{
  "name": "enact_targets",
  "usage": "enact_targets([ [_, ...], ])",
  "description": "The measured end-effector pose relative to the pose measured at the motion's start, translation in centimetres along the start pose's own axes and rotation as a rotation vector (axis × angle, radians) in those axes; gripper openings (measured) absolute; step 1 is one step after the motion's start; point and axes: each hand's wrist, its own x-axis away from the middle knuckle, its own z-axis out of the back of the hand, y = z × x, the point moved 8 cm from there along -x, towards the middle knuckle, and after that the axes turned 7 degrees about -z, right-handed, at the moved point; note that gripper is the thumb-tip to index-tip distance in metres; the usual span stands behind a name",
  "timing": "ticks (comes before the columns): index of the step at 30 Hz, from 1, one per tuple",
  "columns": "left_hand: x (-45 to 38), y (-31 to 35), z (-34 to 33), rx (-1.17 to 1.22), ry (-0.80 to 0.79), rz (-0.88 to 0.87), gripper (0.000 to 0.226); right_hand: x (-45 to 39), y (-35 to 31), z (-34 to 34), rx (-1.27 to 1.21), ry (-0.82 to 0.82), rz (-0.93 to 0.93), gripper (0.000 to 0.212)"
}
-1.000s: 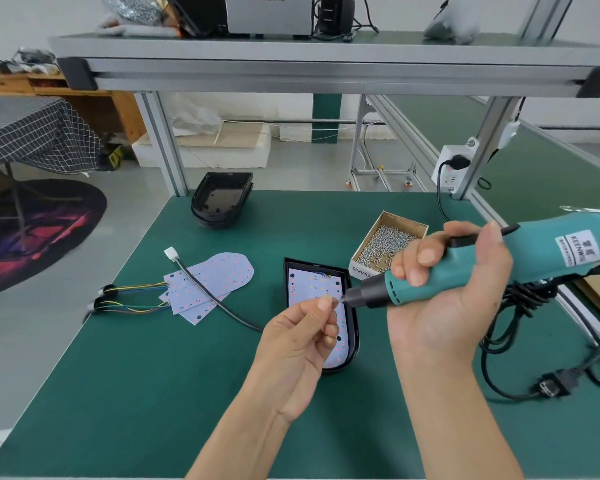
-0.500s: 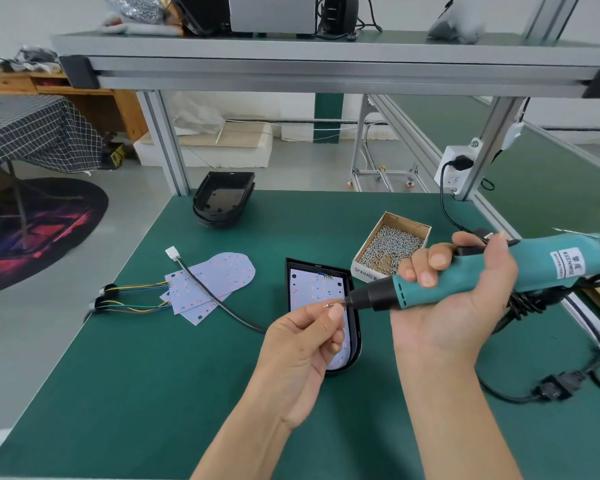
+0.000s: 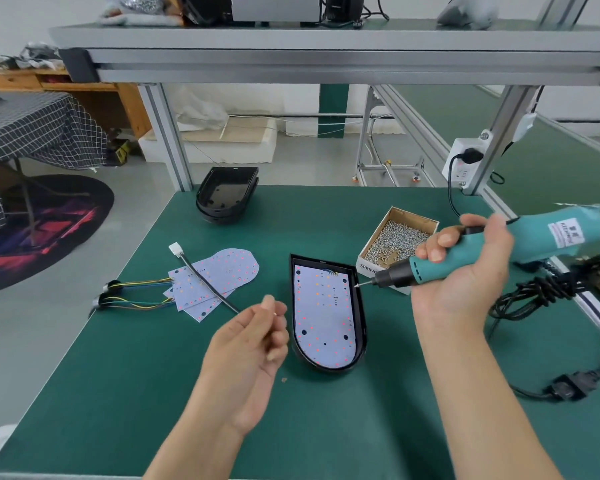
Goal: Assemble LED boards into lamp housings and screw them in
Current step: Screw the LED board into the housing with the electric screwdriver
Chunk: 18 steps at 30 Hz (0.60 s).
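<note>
While right hand (image 3: 465, 271) grips screwdriver (image 3: 499, 251), tip over housing (image 3: 361, 327)

Readable text: one partial word

The cardboard screw box (image 3: 371, 268) shows "SPRING" on its near side, cut off; the electric screwdriver (image 3: 520, 247) label is too blurred.

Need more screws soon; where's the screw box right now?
Head view: the screw box sits right of centre on the green mat, behind the lamp housing, beside the right hand.

Bright, even light; wide-angle bending at edges; slight blur
</note>
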Motion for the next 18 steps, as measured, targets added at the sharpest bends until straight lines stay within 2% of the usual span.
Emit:
enact_targets([
  [1,-0.7,0.1,0.5,-0.003,0.038,0.004,0.022,-0.4,1.1,-0.2,-0.111,-0.008,-0.091,0.019],
  [3,-2.3,0.5,1.3,-0.099,0.104,-0.027,0.024,-1.2,2.7,-0.2,-0.123,0.028,-0.155,0.024],
  [6,-4.6,1.6,2.3,-0.554,0.17,-0.202,0.023,-1.7,4.4,-0.2,-0.064,0.048,-0.169,0.023],
  [8,-5.7,1.6,2.5,-0.736,0.173,-0.258,0.022,-2.1,4.9,-0.2,-0.062,0.035,-0.164,0.023],
  [11,-6.5,1.0,2.4,-0.824,0.148,-0.264,0.022,-2.8,5.4,-0.3,-0.061,0.019,-0.157,0.023],
  [15,-7.4,0.3,2.7,-0.823,0.191,-0.241,0.018,-3.1,5.7,-0.3,-0.037,-0.002,-0.138,0.023],
  [18,-8.0,-0.1,2.5,-0.822,0.177,-0.218,0.028,-3.4,6.1,-0.3,-0.018,-0.007,-0.13,0.023],
])
